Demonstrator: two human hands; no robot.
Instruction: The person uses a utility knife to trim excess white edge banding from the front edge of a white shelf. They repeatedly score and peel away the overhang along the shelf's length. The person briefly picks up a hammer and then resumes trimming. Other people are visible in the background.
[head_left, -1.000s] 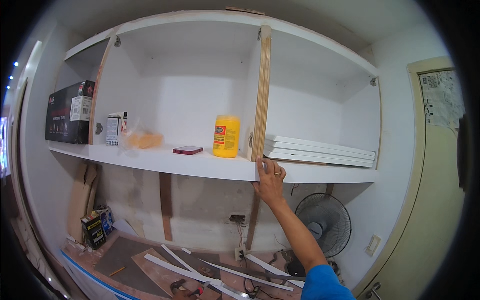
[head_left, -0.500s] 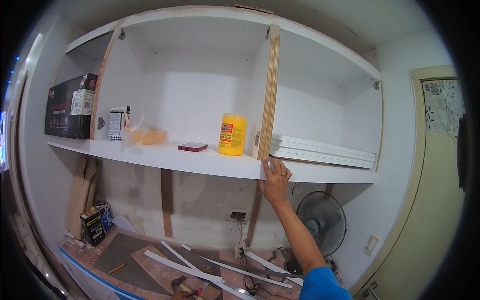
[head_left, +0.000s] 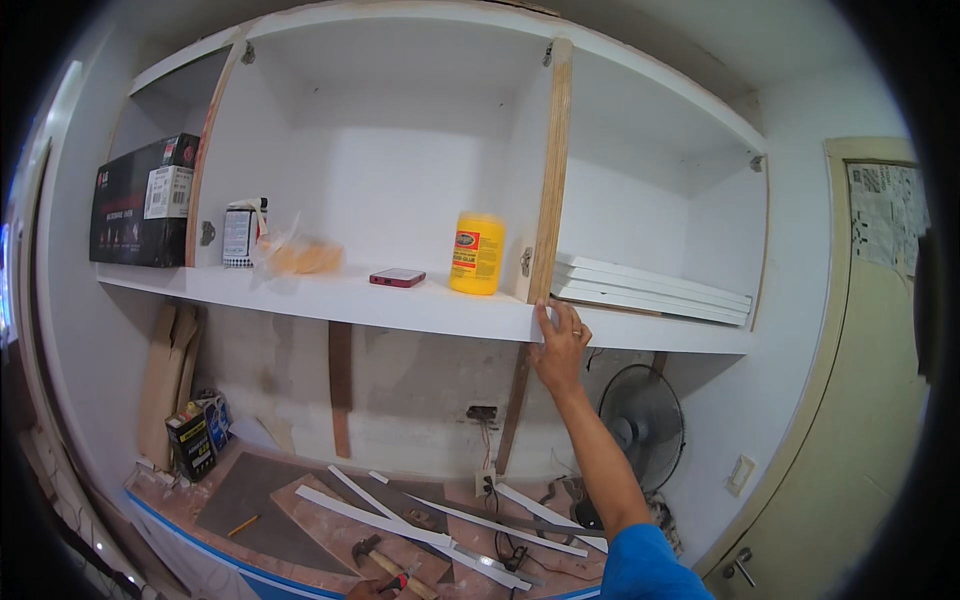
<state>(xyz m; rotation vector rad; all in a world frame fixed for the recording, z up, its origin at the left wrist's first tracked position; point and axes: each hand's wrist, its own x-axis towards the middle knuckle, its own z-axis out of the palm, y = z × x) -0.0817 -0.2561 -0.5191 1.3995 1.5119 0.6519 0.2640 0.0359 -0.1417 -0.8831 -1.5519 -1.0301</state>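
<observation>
My right hand (head_left: 562, 345) is at the front edge (head_left: 640, 333) of a white wall cabinet's shelf, just below the plywood upright (head_left: 555, 180). Its bent fingertips reach the top of the edge, and the thumb rests lower on it. At the bottom rim only part of my left hand (head_left: 362, 592) shows, by a tool with a red and black handle (head_left: 399, 580) that it appears to hold; the tool's kind cannot be made out. Close by lies a claw hammer (head_left: 375, 556). Left of the upright stand a yellow glue jar (head_left: 477, 255) and a red-edged phone (head_left: 397, 277).
White boards (head_left: 650, 290) are stacked in the right compartment. A can (head_left: 240, 235), a plastic bag (head_left: 300, 257) and a black box (head_left: 143, 205) sit farther left. Below, white strips (head_left: 375, 515), a pencil (head_left: 243, 524) and cables crowd the counter (head_left: 160, 498); a fan (head_left: 642, 425) stands behind my arm.
The view has shifted, so the cabinet sits a little higher. My right hand stays at the shelf edge. The red and black tool has moved nearer me relative to the hammer.
</observation>
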